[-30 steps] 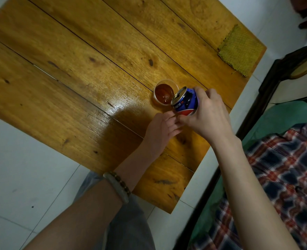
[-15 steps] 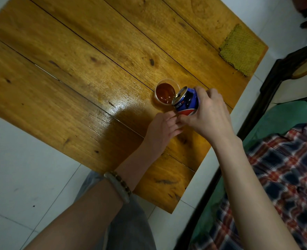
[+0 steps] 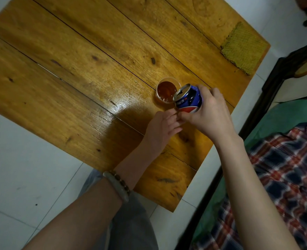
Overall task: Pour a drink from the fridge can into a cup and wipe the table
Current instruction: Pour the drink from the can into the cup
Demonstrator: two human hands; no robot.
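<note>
A blue and red drink can (image 3: 188, 99) is tilted over a small clear cup (image 3: 167, 91) that holds brown liquid. My right hand (image 3: 210, 112) grips the can from the right. The can's open top overlaps the cup's right rim. My left hand (image 3: 162, 129) rests on the wooden table (image 3: 80, 69) just below the cup, fingers loosely curled, holding nothing that I can see. A yellow-green cloth (image 3: 243, 49) lies at the table's far right corner.
White floor tiles (image 3: 21, 159) surround the table. A dark wooden bed frame (image 3: 268, 83) stands close on the right, with a plaid blanket (image 3: 284, 177) and green fabric (image 3: 284, 114) on it. My grey-clad knee (image 3: 129, 222) is below the table's near edge.
The brown liquid in the cup looks a little higher. Both hands and the can stay in nearly the same place.
</note>
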